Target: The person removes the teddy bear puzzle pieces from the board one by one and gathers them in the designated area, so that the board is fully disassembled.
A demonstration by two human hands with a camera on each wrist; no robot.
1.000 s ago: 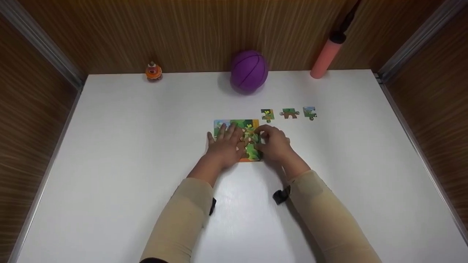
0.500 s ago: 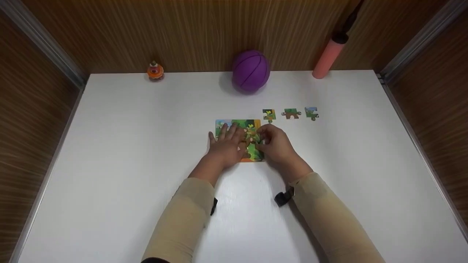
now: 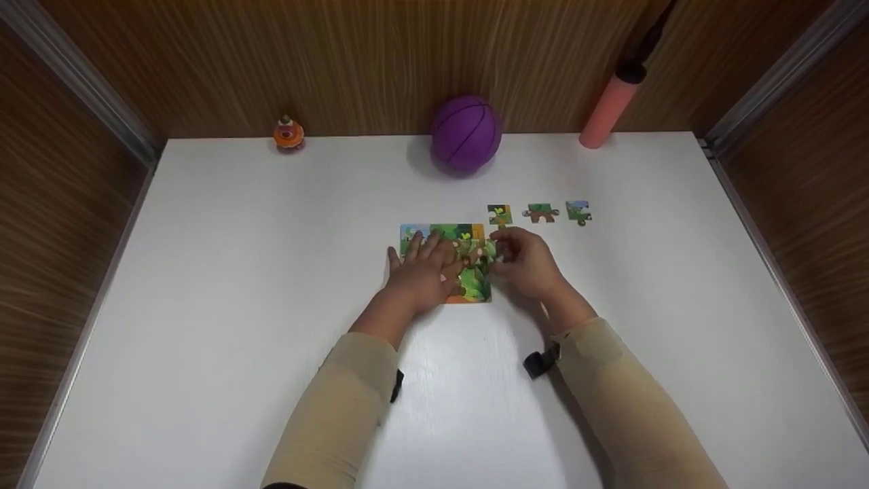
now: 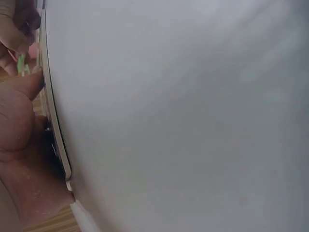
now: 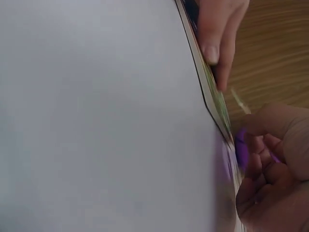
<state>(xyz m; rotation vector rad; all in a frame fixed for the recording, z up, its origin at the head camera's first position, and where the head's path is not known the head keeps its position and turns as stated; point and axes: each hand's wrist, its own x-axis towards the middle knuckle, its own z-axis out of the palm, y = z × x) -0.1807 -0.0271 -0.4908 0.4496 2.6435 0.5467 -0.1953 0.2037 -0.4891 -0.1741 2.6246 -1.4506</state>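
A small jigsaw puzzle (image 3: 476,286) with a green jungle picture lies flat near the middle of the white table. My left hand (image 3: 415,278) rests on its left part, fingers straight and spread, hiding much of the picture. Between thumb and fingertips, my right hand (image 3: 531,263) pinches a puzzle piece (image 5: 240,100), seen nearly edge-on and tilted above the board in the right wrist view. It overlaps the puzzle's right edge in the head view. The left wrist view shows the left hand (image 4: 17,118) along the board's edge, with the right hand (image 4: 14,34) beyond it.
Three loose puzzle pieces lie in a row behind the right hand: one yellow-green (image 3: 501,214), one green and brown (image 3: 542,212), one blue-green (image 3: 578,212). Along the back wall stand an orange toy figure (image 3: 288,134), a purple ball (image 3: 466,134) and a pink hand pump (image 3: 605,112).
My right hand has moved a little to the right, drawing the pinched puzzle piece up and out from the puzzle's right side. My left hand has stayed in place on the puzzle.
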